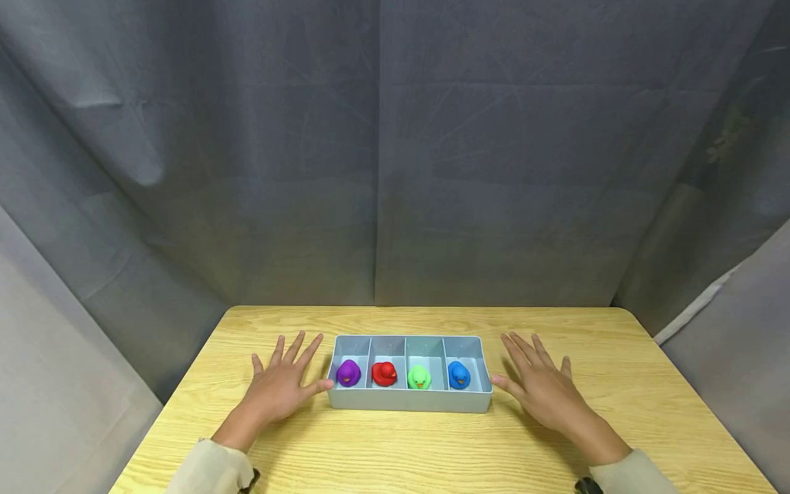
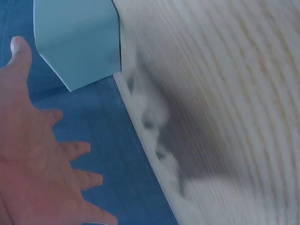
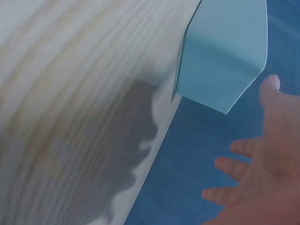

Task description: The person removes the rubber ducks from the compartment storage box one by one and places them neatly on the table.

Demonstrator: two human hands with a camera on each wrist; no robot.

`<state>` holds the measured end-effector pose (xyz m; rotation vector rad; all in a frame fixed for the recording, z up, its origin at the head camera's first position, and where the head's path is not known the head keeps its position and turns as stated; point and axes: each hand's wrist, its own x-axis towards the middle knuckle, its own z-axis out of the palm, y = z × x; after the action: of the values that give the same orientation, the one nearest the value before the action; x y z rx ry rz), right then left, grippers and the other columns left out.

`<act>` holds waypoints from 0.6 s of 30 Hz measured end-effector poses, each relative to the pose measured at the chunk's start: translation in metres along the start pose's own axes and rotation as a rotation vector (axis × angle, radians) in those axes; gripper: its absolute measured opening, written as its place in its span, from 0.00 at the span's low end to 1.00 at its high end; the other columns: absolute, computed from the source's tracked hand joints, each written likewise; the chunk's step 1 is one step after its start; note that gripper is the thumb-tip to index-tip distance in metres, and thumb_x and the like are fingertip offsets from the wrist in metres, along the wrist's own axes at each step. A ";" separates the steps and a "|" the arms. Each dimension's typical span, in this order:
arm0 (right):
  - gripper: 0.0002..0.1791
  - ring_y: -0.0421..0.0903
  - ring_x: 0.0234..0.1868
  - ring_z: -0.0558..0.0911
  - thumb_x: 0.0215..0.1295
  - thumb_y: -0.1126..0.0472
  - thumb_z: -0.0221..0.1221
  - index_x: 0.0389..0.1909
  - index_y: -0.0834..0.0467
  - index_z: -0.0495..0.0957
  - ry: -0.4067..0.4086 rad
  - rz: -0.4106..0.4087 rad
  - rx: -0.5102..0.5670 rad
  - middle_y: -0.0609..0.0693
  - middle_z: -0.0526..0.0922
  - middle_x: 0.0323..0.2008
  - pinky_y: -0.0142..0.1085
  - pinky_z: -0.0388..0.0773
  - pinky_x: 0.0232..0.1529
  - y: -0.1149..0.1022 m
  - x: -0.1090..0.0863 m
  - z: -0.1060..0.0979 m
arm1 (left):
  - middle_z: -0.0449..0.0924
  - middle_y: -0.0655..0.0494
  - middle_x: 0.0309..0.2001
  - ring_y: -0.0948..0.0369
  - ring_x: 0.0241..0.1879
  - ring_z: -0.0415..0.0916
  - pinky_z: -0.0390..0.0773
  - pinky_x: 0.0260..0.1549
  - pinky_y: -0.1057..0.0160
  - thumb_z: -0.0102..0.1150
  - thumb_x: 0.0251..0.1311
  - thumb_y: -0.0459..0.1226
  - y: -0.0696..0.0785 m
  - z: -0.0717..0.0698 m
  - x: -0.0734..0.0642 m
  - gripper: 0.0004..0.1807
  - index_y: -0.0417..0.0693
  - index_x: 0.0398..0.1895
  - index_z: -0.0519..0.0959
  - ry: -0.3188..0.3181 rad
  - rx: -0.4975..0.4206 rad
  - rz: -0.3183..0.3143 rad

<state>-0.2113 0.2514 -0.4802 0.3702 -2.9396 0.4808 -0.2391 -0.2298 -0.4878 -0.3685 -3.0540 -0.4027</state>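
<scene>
Bottoms of the ducks are kinda hidden by the front wall of the grey tray [image 1: 410, 401], and in both wrist views they're blocked completely by its end walls. Whether the tray is actually touched by either thumb can't really be told. Both pale sleeves [image 1: 212, 470] are cut off by the lower edge, so the dark bits at the wrists [image 1: 588, 486] can't be made out properly. In the right wrist view, the little finger is mostly cropped too.

The tray is set on a wood-grain table [image 1: 395, 453], between the hands, and it's split into four compartments. From left to right they're filled by a purple duck [image 1: 348, 373], a red duck [image 1: 384, 374], a green duck [image 1: 419, 377] and a blue duck [image 1: 459, 375], one each. The back is closed off by grey curtains [image 1: 296, 151].

Nothing is gripped: the left hand [image 1: 278, 387] and right hand [image 1: 543, 391] are both held palm down, fingers spread, thumbs pointed at the tray's ends. Shadows are cast on the tabletop below.
</scene>
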 end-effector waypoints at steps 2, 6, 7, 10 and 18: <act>0.47 0.71 0.79 0.49 0.73 0.32 0.53 0.84 0.50 0.50 -0.004 -0.001 0.009 0.59 0.53 0.81 0.87 0.39 0.59 -0.002 0.002 0.000 | 0.42 0.49 0.84 0.33 0.80 0.34 0.31 0.61 0.14 0.52 0.63 0.72 0.001 0.000 0.000 0.50 0.74 0.84 0.44 -0.001 -0.004 0.001; 0.46 0.71 0.79 0.48 0.74 0.33 0.53 0.83 0.51 0.51 -0.015 -0.011 0.022 0.59 0.53 0.82 0.86 0.38 0.60 -0.006 0.005 0.000 | 0.42 0.49 0.84 0.33 0.80 0.35 0.30 0.61 0.14 0.52 0.64 0.71 0.004 0.001 0.002 0.49 0.75 0.84 0.44 -0.004 -0.005 0.008; 0.46 0.71 0.79 0.48 0.74 0.33 0.53 0.83 0.52 0.52 -0.018 -0.014 0.026 0.59 0.53 0.82 0.86 0.38 0.60 -0.007 0.006 0.001 | 0.43 0.49 0.84 0.33 0.80 0.35 0.31 0.61 0.14 0.51 0.65 0.71 0.006 0.001 0.003 0.49 0.76 0.84 0.44 -0.004 -0.003 0.009; 0.46 0.71 0.80 0.47 0.74 0.33 0.52 0.83 0.53 0.53 -0.025 -0.023 0.029 0.57 0.53 0.82 0.86 0.37 0.61 -0.009 0.008 0.003 | 0.44 0.50 0.84 0.33 0.80 0.36 0.32 0.61 0.14 0.51 0.65 0.71 0.010 0.002 0.005 0.48 0.76 0.84 0.45 0.000 -0.005 0.017; 0.44 0.67 0.81 0.48 0.75 0.31 0.48 0.82 0.51 0.55 -0.038 -0.052 0.042 0.54 0.56 0.81 0.85 0.40 0.62 -0.019 0.013 0.008 | 0.43 0.53 0.84 0.35 0.80 0.36 0.33 0.62 0.14 0.48 0.64 0.74 0.016 0.005 0.009 0.49 0.75 0.84 0.45 -0.027 -0.012 0.024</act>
<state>-0.2196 0.2288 -0.4799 0.4640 -2.9517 0.5345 -0.2440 -0.2115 -0.4879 -0.4149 -3.0715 -0.4191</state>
